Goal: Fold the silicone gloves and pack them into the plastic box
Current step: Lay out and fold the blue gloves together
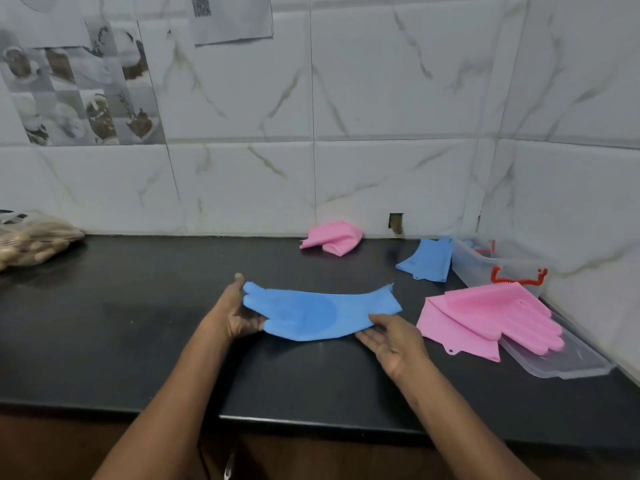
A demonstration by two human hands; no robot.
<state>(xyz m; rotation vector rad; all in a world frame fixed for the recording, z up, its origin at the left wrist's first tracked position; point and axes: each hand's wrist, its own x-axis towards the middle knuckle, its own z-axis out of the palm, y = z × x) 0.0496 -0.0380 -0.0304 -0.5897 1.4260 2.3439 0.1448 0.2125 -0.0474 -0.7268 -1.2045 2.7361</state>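
A blue silicone glove [320,311] is stretched out flat just above the black counter [138,323], fingers to the left, cuff to the right. My left hand [235,315] grips its finger end from underneath. My right hand [391,336] holds the lower cuff edge. A pink glove [485,317] lies to the right, its fingers resting on a clear plastic lid [568,362]. The clear plastic box [485,265] with red latches stands at the back right corner. A second blue glove [427,259] lies against the box, and a crumpled pink glove [332,239] sits by the wall.
A plastic bag [31,239] of pale lumpy items rests at the far left of the counter. White marble-pattern tiles form the back wall and the right wall. The counter's front edge runs below my forearms.
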